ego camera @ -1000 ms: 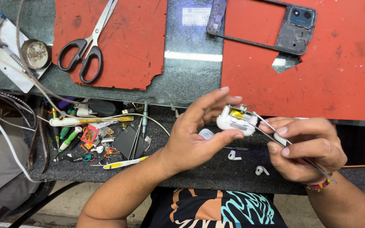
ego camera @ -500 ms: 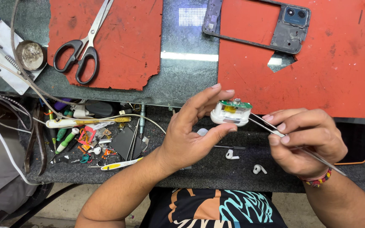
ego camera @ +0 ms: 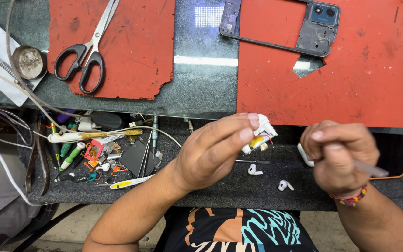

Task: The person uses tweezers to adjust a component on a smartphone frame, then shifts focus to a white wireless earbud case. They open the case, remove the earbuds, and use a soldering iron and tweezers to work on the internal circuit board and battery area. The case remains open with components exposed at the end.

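Above the tray (ego camera: 220, 189), left hand (ego camera: 213, 151) pinches an opened white case (ego camera: 261, 136); right hand (ego camera: 339, 154) grips tweezers (ego camera: 371, 169)

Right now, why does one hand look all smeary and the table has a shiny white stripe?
In the head view, the right hand and its thin metal tool are motion-blurred; the left hand looks sharper; the stripe is lamp glare on the glass tabletop.
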Action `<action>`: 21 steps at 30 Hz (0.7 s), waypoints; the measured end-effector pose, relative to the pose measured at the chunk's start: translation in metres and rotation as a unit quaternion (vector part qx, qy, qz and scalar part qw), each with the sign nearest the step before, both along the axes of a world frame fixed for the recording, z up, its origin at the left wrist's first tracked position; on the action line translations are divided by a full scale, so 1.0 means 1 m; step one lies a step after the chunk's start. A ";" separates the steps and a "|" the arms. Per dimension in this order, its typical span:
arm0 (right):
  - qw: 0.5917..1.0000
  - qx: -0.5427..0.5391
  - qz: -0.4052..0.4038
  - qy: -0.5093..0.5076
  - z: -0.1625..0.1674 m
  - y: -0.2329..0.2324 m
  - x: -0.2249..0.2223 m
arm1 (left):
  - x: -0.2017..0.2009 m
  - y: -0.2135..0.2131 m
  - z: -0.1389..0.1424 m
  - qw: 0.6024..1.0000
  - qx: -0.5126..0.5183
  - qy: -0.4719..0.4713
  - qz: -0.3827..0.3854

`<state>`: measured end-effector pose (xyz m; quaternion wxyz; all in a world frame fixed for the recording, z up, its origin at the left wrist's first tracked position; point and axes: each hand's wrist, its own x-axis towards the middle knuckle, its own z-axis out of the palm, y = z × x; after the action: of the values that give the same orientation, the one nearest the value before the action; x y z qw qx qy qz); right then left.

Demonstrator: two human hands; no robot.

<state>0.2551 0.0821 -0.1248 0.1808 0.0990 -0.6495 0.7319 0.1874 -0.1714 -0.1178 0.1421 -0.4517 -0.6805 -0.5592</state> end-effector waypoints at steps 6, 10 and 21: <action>0.958 0.272 0.051 0.076 0.006 0.005 -0.002 | -0.002 -0.008 0.012 0.997 -0.022 0.063 -0.037; 0.943 0.318 0.060 0.081 0.011 0.000 -0.006 | -0.002 -0.008 0.014 0.996 -0.031 0.073 -0.048; 0.930 0.351 0.060 0.095 0.022 -0.007 -0.012 | 0.001 -0.003 0.008 0.998 0.000 0.012 -0.056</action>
<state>0.2426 0.0750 -0.1024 0.1512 0.2639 -0.8373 0.4543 0.1888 -0.1741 -0.1099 0.1189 -0.4961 -0.6523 -0.5606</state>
